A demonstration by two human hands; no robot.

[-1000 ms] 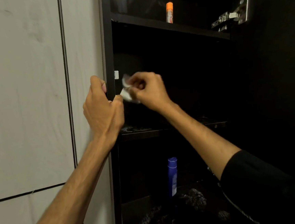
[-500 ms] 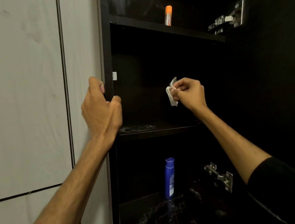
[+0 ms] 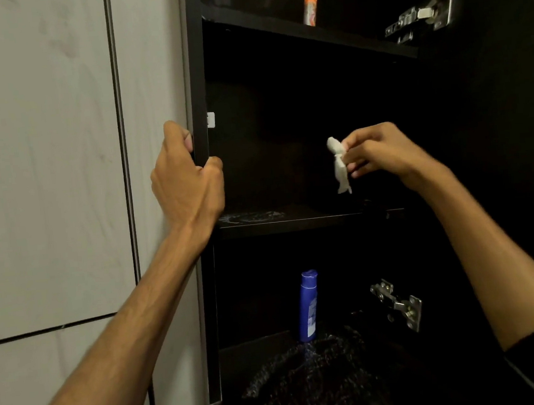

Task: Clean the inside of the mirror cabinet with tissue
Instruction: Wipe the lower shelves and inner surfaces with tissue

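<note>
The dark mirror cabinet point(image 3: 195, 79) stands open in front of me, its inside almost black. My left hand point(image 3: 186, 180) grips the cabinet's left side panel at middle-compartment height, fingers outside and thumb inside. My right hand point(image 3: 381, 153) is inside the middle compartment and pinches a crumpled white tissue point(image 3: 339, 163), which hangs down from the fingertips in front of the dark back wall. The middle shelf point(image 3: 309, 221) below shows a pale smear at its left end.
An orange-capped tube point(image 3: 310, 6) stands on the upper shelf. A blue bottle point(image 3: 307, 307) stands in the lower compartment beside a dark netted bundle point(image 3: 307, 383). Metal hinges point(image 3: 420, 14) sit at the right, one high and one low point(image 3: 397, 304). Pale wall tiles point(image 3: 45, 157) lie left.
My right hand has carried the tissue from beside the left panel rightward across the middle compartment and slightly down. My left hand keeps its hold on the panel.
</note>
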